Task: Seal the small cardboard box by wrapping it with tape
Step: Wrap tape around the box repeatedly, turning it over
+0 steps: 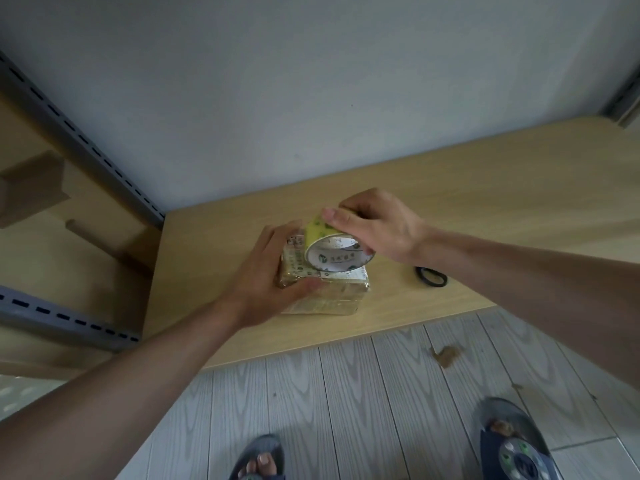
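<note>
Small cardboard box [332, 294] sits toward the front-left of a pale wooden table [485, 202], steadied by two bare hands in the middle of a taping job. Its front and side faces carry a glossy, wrinkled sheen over the printed labels, which reads as bands of clear tape already laid down. By that look the wrapping is well along, though not finished: the tape roll [329, 252] is up against the box top, and nothing shows the tape cut free. Whether a strip runs from roll to box cannot be told, as the fingers hide that spot.

The left hand [263, 271] clasps the box by its left side, fingers curled over the far upper edge and thumb pressed along the front face. The right hand [374, 230] grips the roll from above, fingers wrapped over its yellow outer band, with the white printed core turned toward the camera. The roll stands on edge, touching the top of the box. The box therefore lies directly under the roll and below-left of the right hand, held fast inside the left.

What seems left is a final pass, a press-down and a cut. A black ring-shaped object [431, 276], possibly a scissors handle, lies on the table to the right, apart from the box.
</note>
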Demonstrator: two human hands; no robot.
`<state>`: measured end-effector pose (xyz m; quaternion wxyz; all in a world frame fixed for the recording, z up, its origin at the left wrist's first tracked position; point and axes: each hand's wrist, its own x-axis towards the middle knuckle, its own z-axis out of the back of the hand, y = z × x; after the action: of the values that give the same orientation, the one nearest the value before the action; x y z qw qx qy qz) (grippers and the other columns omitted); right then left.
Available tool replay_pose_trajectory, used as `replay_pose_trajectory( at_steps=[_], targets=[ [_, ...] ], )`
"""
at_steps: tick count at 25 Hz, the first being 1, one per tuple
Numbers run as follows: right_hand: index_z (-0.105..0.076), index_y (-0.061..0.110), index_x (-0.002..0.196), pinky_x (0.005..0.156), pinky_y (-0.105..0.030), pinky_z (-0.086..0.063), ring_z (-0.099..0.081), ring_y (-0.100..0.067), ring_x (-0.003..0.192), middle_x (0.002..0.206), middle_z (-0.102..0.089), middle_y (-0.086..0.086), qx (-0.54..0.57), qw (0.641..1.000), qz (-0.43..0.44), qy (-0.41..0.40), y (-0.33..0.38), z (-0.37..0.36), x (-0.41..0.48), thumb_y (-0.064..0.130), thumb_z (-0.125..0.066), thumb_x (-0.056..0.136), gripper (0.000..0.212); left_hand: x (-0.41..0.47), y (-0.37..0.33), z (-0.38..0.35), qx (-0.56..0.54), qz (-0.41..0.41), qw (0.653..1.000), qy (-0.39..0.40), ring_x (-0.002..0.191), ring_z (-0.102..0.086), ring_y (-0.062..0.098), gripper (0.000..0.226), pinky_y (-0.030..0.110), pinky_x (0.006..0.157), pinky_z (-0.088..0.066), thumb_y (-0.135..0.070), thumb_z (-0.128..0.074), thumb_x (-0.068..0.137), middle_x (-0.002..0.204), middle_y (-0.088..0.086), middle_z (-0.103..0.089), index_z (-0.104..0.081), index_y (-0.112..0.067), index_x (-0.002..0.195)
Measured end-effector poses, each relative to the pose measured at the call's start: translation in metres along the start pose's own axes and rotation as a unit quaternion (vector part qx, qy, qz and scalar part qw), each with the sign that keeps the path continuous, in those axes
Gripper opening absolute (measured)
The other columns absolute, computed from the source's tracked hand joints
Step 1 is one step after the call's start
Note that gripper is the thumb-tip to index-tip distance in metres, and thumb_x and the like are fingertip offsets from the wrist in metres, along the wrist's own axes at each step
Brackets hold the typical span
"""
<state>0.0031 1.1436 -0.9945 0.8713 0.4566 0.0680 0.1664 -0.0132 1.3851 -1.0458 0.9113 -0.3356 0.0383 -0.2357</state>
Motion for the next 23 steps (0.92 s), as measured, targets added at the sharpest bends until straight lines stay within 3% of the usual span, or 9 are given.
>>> replay_pose_trajectory(
  at_steps=[2, 4, 6, 9, 10, 14, 17, 20, 23],
  targets=[
    [-0.05, 0.012, 0.06, 0.067, -0.042, -0.053, -0.051, -0.009, 0.05, 0.052, -0.053, 0.001, 0.015, 0.999, 0.004, 0.037, 0.002, -0.007, 0.004, 0.054, -0.047, 0.1, 0.058, -0.003, 0.007, 0.005, -0.022, 0.012, 0.999, 0.048, 0.117, -0.047, -0.006, 0.08, 0.018, 0.092, -0.042, -0.069, -0.066, 0.074, 0.129, -0.011, -0.044, -0.037, -0.039, 0.142],
    [-0.049, 0.019, 0.059, 0.062, -0.031, -0.048, -0.052, -0.005, 0.051, 0.053, -0.055, 0.003, 0.02, 0.998, 0.011, 0.064, 0.004, -0.012, 0.012, 0.052, -0.049, 0.1, 0.052, -0.004, 0.012, 0.012, -0.027, 0.048, 0.993, 0.1, 0.12, -0.046, -0.001, 0.069, 0.019, 0.095, -0.04, -0.07, -0.065, 0.073, 0.127, -0.019, -0.041, -0.031, -0.057, 0.131],
    [-0.049, 0.019, 0.061, 0.053, -0.021, -0.041, -0.048, 0.0, 0.045, 0.054, -0.053, 0.005, 0.0, 0.997, 0.017, 0.072, 0.008, -0.021, 0.018, 0.053, -0.054, 0.097, 0.049, -0.001, 0.014, 0.016, -0.025, 0.069, 0.986, 0.147, 0.125, -0.043, 0.005, 0.064, 0.025, 0.101, -0.042, -0.063, -0.074, 0.077, 0.13, -0.02, -0.04, -0.029, -0.062, 0.122],
    [-0.048, 0.018, 0.062, 0.047, -0.021, -0.036, -0.045, 0.0, 0.043, 0.055, -0.05, 0.005, -0.007, 0.997, 0.024, 0.067, 0.008, -0.03, 0.024, 0.054, -0.058, 0.095, 0.05, 0.009, 0.014, 0.015, -0.05, 0.09, 0.978, 0.179, 0.116, -0.049, -0.007, 0.065, 0.014, 0.097, -0.046, -0.036, -0.083, 0.081, 0.132, -0.014, -0.045, -0.032, -0.053, 0.118],
    [-0.048, 0.018, 0.062, 0.047, -0.022, -0.037, -0.046, -0.002, 0.043, 0.055, -0.05, 0.005, -0.005, 0.998, 0.02, 0.067, 0.008, -0.029, 0.025, 0.055, -0.058, 0.094, 0.05, 0.012, 0.013, 0.013, -0.074, 0.096, 0.977, 0.173, 0.115, -0.051, -0.01, 0.067, 0.013, 0.096, -0.048, -0.036, -0.087, 0.077, 0.131, -0.016, -0.048, -0.036, -0.053, 0.118],
    [-0.049, 0.016, 0.062, 0.048, -0.028, -0.037, -0.046, -0.01, 0.047, 0.055, -0.049, 0.002, -0.031, 0.997, 0.019, 0.07, 0.01, -0.025, 0.025, 0.055, -0.059, 0.094, 0.051, 0.008, 0.02, 0.001, -0.075, 0.079, 0.987, 0.117, 0.126, -0.057, 0.012, 0.094, 0.044, 0.104, -0.05, -0.067, -0.089, 0.058, 0.136, -0.007, -0.056, -0.043, -0.048, 0.137],
    [-0.043, 0.017, 0.058, 0.045, -0.028, -0.032, -0.037, -0.015, 0.044, 0.052, -0.038, 0.002, -0.095, 0.992, 0.044, 0.072, 0.015, -0.016, 0.025, 0.055, -0.051, 0.097, 0.055, 0.003, 0.019, 0.0, -0.062, 0.079, 0.991, 0.092, 0.119, -0.059, 0.006, 0.096, 0.038, 0.1, -0.053, -0.07, -0.086, 0.058, 0.13, -0.009, -0.056, -0.041, -0.041, 0.137],
    [-0.038, 0.019, 0.054, 0.045, -0.029, -0.03, -0.03, -0.017, 0.043, 0.05, -0.033, 0.0, -0.102, 0.992, 0.032, 0.064, 0.007, 0.004, 0.02, 0.053, -0.04, 0.102, 0.059, -0.001, 0.023, -0.002, -0.06, 0.093, 0.991, 0.081, 0.119, -0.06, 0.009, 0.11, 0.042, 0.099, -0.054, -0.075, -0.085, 0.052, 0.133, -0.005, -0.053, -0.036, -0.033, 0.142],
    [-0.042, 0.018, 0.052, 0.044, -0.03, -0.031, -0.034, -0.016, 0.038, 0.046, -0.038, 0.003, -0.151, 0.986, -0.011, 0.072, -0.015, 0.024, 0.002, 0.045, -0.05, 0.1, 0.055, -0.001, 0.024, -0.004, -0.051, 0.101, 0.99, 0.088, 0.12, -0.056, 0.006, 0.115, 0.039, 0.103, -0.051, -0.07, -0.085, 0.05, 0.133, -0.007, -0.051, -0.035, -0.03, 0.145]
  ],
)
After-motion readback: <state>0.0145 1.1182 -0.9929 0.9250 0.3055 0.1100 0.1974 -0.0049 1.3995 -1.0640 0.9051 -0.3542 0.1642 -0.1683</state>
